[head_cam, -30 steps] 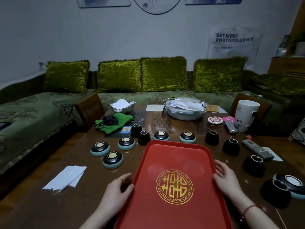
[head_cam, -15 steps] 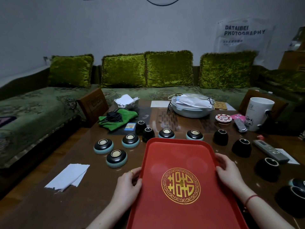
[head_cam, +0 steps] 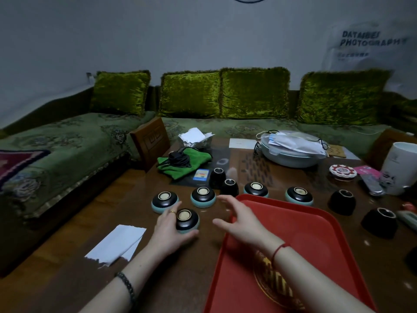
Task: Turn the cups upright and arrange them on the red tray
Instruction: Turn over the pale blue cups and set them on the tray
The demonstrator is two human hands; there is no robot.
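The red tray (head_cam: 316, 233) with a gold emblem lies on the wooden table at the lower right. Several upside-down cups stand around its far edge: black-and-teal ones (head_cam: 203, 196) (head_cam: 164, 201) (head_cam: 255, 189) (head_cam: 299, 195) and plain black ones (head_cam: 229, 187) (head_cam: 341, 201) (head_cam: 379, 222). My left hand (head_cam: 168, 231) wraps around the nearest upside-down teal cup (head_cam: 186, 220), left of the tray. My right hand (head_cam: 240, 220) hovers open over the tray's left rim, fingers spread toward that cup, touching nothing.
White paper (head_cam: 117, 243) lies at the near left. A green cloth (head_cam: 184, 162) with a black cable, a blue card (head_cam: 200, 175), a lidded dish (head_cam: 293, 152), a white mug (head_cam: 400, 168) and remotes (head_cam: 371, 187) occupy the far table. A green sofa runs behind.
Both hands have let go of the tray's sides. My left hand moved left onto the nearest teal cup; my right hand crossed over the tray toward it. The view swung left.
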